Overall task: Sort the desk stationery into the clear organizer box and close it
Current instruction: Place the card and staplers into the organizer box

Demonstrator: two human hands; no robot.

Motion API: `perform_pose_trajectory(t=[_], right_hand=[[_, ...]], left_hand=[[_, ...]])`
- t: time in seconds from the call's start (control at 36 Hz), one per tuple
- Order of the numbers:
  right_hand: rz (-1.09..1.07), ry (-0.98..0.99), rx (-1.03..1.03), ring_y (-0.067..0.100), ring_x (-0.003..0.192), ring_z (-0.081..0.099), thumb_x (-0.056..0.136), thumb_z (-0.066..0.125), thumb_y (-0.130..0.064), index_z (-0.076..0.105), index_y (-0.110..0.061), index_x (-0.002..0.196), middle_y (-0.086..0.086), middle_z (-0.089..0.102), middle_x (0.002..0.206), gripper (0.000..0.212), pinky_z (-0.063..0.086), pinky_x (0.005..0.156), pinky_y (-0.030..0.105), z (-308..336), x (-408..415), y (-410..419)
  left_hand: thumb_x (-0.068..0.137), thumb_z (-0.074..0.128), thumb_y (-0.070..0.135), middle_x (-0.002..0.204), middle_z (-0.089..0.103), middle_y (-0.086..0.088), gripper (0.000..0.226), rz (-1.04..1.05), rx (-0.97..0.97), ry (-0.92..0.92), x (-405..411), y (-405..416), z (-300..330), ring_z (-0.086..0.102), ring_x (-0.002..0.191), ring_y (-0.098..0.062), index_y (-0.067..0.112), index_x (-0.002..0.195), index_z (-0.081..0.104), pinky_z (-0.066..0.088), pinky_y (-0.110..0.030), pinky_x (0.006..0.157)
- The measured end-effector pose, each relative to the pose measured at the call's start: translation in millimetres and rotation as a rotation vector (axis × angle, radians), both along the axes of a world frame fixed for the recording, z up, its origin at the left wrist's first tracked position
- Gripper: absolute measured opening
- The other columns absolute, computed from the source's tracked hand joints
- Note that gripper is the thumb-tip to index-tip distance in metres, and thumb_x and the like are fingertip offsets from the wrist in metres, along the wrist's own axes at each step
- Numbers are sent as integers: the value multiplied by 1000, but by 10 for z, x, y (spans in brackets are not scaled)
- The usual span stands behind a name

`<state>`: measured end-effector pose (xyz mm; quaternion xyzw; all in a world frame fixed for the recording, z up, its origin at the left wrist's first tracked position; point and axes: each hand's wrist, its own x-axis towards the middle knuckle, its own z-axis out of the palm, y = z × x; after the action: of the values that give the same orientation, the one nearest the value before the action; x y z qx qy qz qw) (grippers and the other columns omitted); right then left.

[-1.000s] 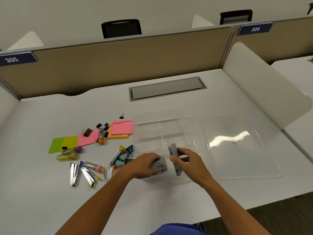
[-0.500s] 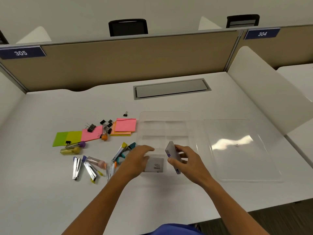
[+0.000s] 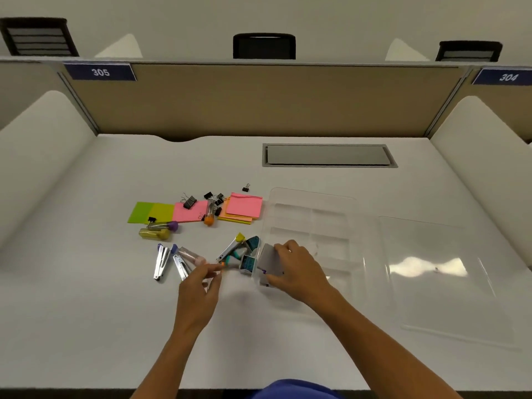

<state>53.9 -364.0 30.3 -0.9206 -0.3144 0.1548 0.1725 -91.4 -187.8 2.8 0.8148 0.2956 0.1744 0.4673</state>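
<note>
Right hand (image 3: 296,269) clamped on grey box (image 3: 270,260) at near-left corner of clear organizer (image 3: 313,197); left hand (image 3: 201,279), fingers loosely apart, over staplers (image 3: 161,262) on bench (image 3: 86,312); lid (image 3: 443,283) lies right of organizer.

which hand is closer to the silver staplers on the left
Left. The left hand has its fingertips right beside the silver staplers, while the right hand is off to their right, holding a grey box at the organizer's near corner.

On the partition ahead of me, a blue plate (image 3: 100,72) at the left read "305", and another blue plate (image 3: 506,77) at the right read "304".
</note>
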Motion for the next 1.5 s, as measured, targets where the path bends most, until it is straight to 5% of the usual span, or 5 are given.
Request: perform_pose_trajectory(t=[0.08, 0.42, 0.92, 1.25, 1.5], right_hand=[[13, 8, -104, 22, 111, 53, 81, 72, -54, 46, -20, 137, 4, 51, 129, 71, 51, 89, 34, -63, -2, 75], [67, 38, -285, 29, 109, 53, 91, 61, -15, 56, -11, 122, 10, 54, 120, 32, 49, 88, 35, -249, -16, 5], [116, -70, -14, 17, 118, 55, 96, 56, -40, 51, -27, 138, -3, 56, 135, 43, 50, 89, 32, 94, 18, 437], [281, -154, -73, 28, 130, 43, 89, 65, -12, 40, -24, 147, 6, 42, 149, 65, 47, 100, 41, -27, 230, 1073], [373, -318, -296, 32, 125, 44, 93, 62, -24, 45, -25, 142, 11, 48, 141, 52, 43, 98, 43, -242, 379, 1268]], left_hand=[[91, 64, 10, 104, 66, 8, 23, 33, -7, 1, -53, 29, -2, 62, 94, -7, 23, 111, 66, 56, -39, 86], [93, 63, 21, 106, 63, 15, 36, 66, -84, 39, -182, 121, -91, 60, 96, 2, 26, 128, 58, 50, -20, 79], [86, 72, 22, 124, 63, -2, 46, 182, -26, 259, -101, 165, -223, 60, 109, -16, 13, 129, 57, 52, -28, 86], [86, 67, 46, 137, 49, -4, 76, 40, 329, 465, 89, 131, -245, 51, 115, -21, 24, 147, 28, 52, -33, 93], [92, 52, 55, 158, 18, -5, 66, -77, 565, 629, 129, 19, -378, 35, 134, -31, 36, 148, 23, 41, -42, 107]])
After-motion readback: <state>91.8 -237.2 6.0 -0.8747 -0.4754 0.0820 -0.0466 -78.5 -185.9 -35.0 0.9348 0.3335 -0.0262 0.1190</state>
